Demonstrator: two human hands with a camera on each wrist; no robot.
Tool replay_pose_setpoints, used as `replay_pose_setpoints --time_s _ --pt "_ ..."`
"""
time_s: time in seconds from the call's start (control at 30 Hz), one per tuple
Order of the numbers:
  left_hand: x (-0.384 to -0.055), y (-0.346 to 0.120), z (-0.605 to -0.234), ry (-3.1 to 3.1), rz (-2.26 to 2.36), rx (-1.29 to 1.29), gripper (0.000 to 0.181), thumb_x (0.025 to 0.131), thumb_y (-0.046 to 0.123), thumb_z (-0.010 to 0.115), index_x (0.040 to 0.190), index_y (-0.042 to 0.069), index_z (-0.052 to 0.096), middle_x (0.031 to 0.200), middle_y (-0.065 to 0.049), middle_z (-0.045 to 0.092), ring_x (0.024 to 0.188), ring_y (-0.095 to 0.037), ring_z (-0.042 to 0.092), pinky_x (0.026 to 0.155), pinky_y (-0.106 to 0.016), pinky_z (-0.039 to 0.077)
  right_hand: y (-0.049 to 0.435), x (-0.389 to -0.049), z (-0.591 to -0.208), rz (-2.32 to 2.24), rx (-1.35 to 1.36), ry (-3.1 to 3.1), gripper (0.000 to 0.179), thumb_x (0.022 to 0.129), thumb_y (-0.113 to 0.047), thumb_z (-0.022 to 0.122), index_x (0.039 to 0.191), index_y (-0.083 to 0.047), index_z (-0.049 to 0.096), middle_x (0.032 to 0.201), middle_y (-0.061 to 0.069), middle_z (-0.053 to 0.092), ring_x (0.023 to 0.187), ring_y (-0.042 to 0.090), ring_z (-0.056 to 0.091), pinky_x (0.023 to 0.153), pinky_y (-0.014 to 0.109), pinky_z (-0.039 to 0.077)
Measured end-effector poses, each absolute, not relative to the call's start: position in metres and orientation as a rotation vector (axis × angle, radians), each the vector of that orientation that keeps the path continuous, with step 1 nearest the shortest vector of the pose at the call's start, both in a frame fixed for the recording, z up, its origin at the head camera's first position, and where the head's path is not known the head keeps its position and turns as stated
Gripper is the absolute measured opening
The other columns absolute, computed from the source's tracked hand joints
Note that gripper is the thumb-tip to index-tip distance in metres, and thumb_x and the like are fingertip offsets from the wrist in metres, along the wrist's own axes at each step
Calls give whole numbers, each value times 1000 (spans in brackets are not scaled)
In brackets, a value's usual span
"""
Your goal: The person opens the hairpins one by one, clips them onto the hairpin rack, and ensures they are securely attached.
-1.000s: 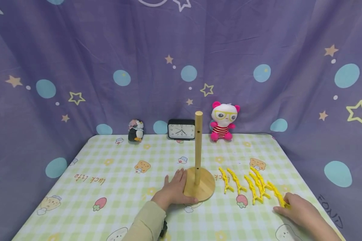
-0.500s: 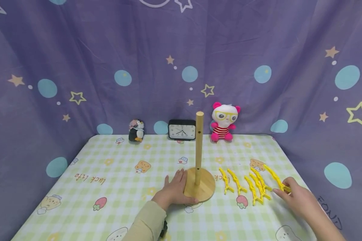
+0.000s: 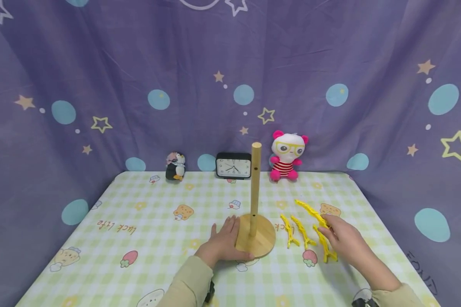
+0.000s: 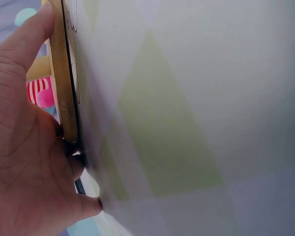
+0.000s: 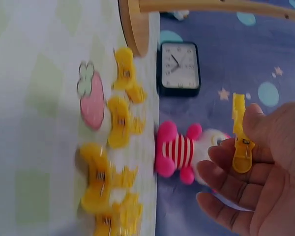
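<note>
A wooden stand has a round base [image 3: 266, 238] and an upright pole [image 3: 255, 187] with small holes. My left hand [image 3: 223, 244] holds the base at its left edge, thumb at the front and fingers farther back. In the left wrist view the thumb meets the rim of the base [image 4: 64, 93]. My right hand [image 3: 345, 241] pinches a long yellow plastic hair clip [image 3: 309, 208] between thumb and fingers, raised over the others. Several similar yellow clips [image 3: 289, 232] lie in a row right of the stand, some partly hidden behind the right hand.
At the back of the checked tabletop [image 3: 146, 238] stand a penguin toy [image 3: 175, 166], a black-framed clock [image 3: 233, 166] and a pink-and-white panda plush [image 3: 287, 155]. A purple curtain [image 3: 199, 55] hangs behind and at both sides.
The right hand has lifted the rightmost clip and carried it leftward, over the other clips. The left hand stays on the base.
</note>
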State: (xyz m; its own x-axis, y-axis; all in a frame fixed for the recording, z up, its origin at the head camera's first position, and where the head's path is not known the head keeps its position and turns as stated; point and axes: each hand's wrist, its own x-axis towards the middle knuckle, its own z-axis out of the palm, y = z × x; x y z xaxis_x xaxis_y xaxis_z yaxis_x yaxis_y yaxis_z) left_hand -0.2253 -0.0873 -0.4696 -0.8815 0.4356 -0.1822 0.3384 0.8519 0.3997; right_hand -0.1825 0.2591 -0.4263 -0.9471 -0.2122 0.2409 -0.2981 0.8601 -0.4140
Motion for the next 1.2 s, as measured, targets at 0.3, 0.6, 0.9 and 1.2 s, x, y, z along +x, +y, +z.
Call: replay_pose_setpoints --time_s 0.3,0.6,0.9,1.2 --pt "-225 -86 -466 2758 514 577 122 73 73 67 155 2 14 162 -17 11 149 -31 9 112 -65 5 221 -195 -425 495 542 -2739 35 88 -11 71 121 -3 66 106 10 70 97 30 67 79 46 53" --pt "-225 -84 -465 2749 494 565 121 73 72 67 156 2 14 162 -16 10 149 -31 8 112 -64 4 188 -206 -435 437 714 -2663 33 83 -13 75 116 -9 71 94 0 72 80 17 69 66 33 55" --pt "-223 -82 -462 2746 486 551 120 73 72 67 156 3 15 162 -15 11 149 -30 9 112 -64 5 162 -218 -452 445 831 -2600 31 81 -13 77 111 -9 72 91 0 73 77 17 68 66 34 55" --pt "-225 -83 -467 2759 469 549 118 73 73 65 156 3 16 163 -14 10 149 -29 7 112 -65 5 149 -226 -461 450 872 -2526 33 80 -13 79 112 -15 72 86 -2 71 72 18 67 61 36 51"
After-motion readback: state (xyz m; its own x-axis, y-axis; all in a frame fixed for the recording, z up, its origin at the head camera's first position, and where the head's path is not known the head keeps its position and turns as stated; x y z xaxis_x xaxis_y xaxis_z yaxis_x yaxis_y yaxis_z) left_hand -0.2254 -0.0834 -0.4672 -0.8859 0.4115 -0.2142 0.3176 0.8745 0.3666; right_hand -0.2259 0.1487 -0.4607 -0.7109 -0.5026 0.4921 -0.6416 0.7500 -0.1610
